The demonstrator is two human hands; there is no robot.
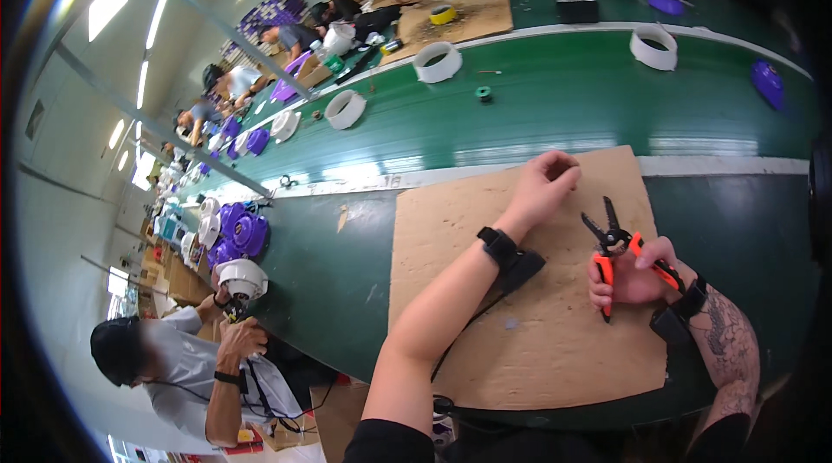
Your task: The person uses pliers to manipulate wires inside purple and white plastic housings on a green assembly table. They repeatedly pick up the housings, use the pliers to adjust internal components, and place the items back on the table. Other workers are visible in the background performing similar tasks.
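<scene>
My right hand (646, 281) is wrapped round a pair of wire strippers (614, 242) with orange handles and black jaws. The handles are spread and the jaws stand apart, pointing away from me, with nothing visible between them. My left hand (544, 190) is over the far part of a brown cardboard sheet (485, 350), its fingers curled in toward the thumb. Whatever the fingertips may hold is hidden or too small to make out. A black strap with a small black box sits on each of my wrists.
Beyond the cardboard runs a green conveyor belt (555, 108) with white rings (438, 63), a small green spool (484, 94) and a purple housing (767, 84). Purple housings (247, 231) are piled at left, beside a co-worker (204, 368) holding a white housing (242, 278). Other people sit across the belt.
</scene>
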